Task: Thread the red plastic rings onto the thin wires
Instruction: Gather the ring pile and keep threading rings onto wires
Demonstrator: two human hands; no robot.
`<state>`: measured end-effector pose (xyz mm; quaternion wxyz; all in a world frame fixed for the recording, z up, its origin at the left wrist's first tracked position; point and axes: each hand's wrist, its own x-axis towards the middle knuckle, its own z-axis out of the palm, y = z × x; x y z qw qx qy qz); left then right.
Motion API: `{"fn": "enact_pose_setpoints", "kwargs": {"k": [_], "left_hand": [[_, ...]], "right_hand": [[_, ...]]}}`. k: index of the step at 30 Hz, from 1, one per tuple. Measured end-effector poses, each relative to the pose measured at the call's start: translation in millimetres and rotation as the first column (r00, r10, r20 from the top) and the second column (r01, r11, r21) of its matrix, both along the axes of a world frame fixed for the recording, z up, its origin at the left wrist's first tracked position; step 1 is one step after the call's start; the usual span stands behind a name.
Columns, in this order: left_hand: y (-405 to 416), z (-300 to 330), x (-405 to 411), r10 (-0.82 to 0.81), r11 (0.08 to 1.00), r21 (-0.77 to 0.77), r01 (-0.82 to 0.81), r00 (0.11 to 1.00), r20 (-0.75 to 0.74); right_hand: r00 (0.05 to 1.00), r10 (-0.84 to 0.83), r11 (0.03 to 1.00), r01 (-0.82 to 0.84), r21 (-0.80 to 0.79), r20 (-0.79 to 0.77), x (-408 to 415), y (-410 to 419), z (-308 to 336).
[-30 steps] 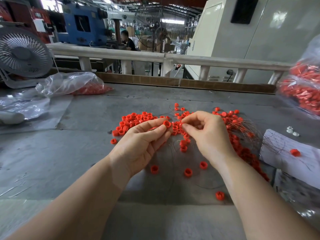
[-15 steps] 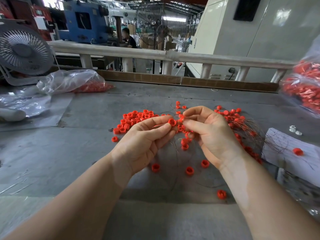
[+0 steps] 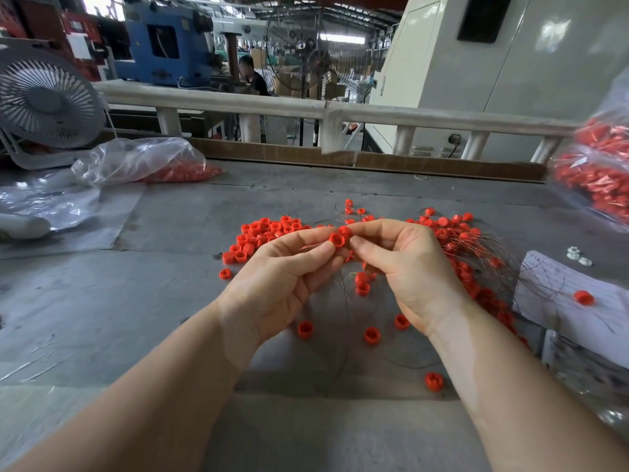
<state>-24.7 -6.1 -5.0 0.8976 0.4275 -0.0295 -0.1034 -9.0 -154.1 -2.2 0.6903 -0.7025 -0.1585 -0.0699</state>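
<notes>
Head view: left hand (image 3: pixel 279 281) pinched a red ring (image 3: pixel 337 239) between thumb and forefinger above the surface (image 3: pixel 102 301), hole facing the camera; right hand (image 3: pixel 405 267) sat just right of it, fingertips pressed together at the ring's edge, apparently pinching a wire end I couldn't make out. Loose rings (image 3: pixel 265 233) lay behind the left hand, threaded wires (image 3: pixel 476 253) to the right, partly hidden by the right hand.

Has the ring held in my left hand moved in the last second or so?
Yes. The held ring has risen a little and shifted right, away from the loose ring pile on the table, pinched in the left hand against the right hand.
</notes>
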Motion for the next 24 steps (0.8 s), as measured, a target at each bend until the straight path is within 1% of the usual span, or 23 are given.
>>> {"fn": "enact_pose_setpoints", "kwargs": {"k": [5,10,12,17,24], "left_hand": [[-0.1,0.3,0.3,0.015,1.000,-0.021,-0.016,1.000,-0.024],[-1.1,1.4,0.4,0.019,1.000,-0.022,-0.019,0.999,-0.031],[-1.2,1.6,0.5,0.021,1.000,-0.018,-0.021,0.999,-0.030],[0.1,0.9,-0.3,0.022,1.000,-0.010,-0.023,0.999,-0.028],[-0.9,2.1,-0.3,0.032,0.999,0.002,-0.032,0.999,-0.003]], "right_hand": [[0.996,0.024,0.994,-0.015,0.109,-0.085,0.8,-0.9,0.6],[0.993,0.038,0.993,-0.024,0.118,-0.115,1.6,-1.5,0.4],[0.996,0.028,0.996,-0.021,0.091,-0.081,1.0,-1.7,0.4],[0.993,-0.033,0.994,0.045,-0.100,0.117,-1.1,0.9,1.6],[0.975,-0.073,0.988,0.099,-0.121,0.210,-2.8,2.1,2.0]]}}
